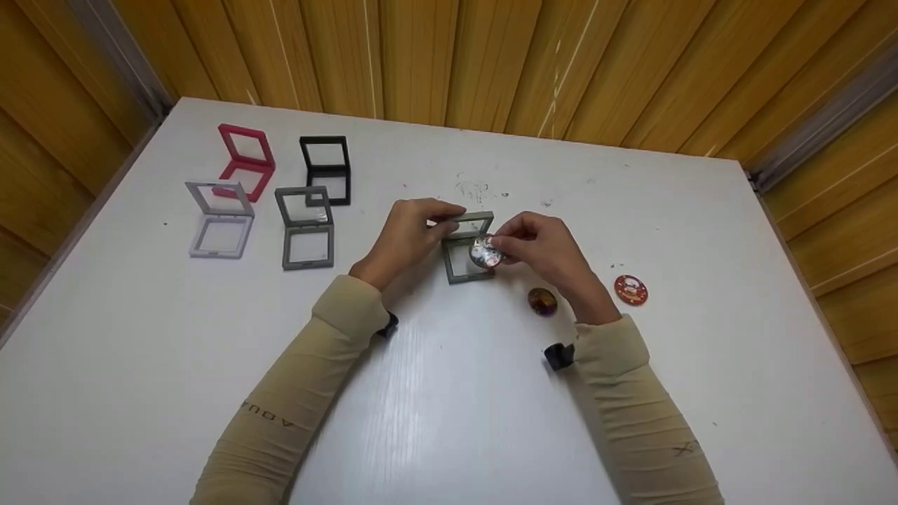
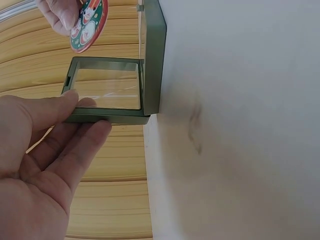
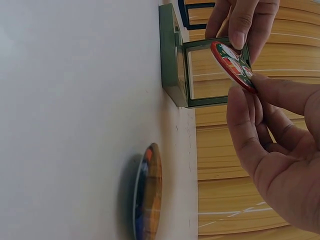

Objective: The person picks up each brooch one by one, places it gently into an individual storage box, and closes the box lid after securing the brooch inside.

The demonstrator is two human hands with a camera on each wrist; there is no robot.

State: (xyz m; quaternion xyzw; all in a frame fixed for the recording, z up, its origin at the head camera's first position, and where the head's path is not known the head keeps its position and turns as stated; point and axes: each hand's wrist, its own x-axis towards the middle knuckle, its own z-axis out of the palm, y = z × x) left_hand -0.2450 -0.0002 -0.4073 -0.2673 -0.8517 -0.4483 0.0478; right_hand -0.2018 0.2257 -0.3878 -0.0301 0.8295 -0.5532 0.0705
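A green hinged display frame [image 1: 471, 278] with clear film windows stands unfolded on the table, its lid raised. My left hand [image 1: 409, 235] pinches the edge of that lid between thumb and fingers; the left wrist view shows the thumb on the green rim [image 2: 107, 116]. Between the thumb and fingers of my right hand [image 1: 546, 245] is a round picture disc [image 3: 232, 65], green with a red rim and small figures. It is tilted just above the lower half of the frame, apart from the film. A brown, dark-patterned disc [image 1: 543, 302] lies below my right hand.
Farther right lies a red disc [image 1: 631, 290]. At the left stand more unfolded hinged frames: pink [image 1: 268, 179], black [image 1: 347, 184], white [image 1: 242, 242] and grey [image 1: 309, 266]. A wood-slat wall [image 1: 421, 63] rises behind the white table [image 1: 421, 421].
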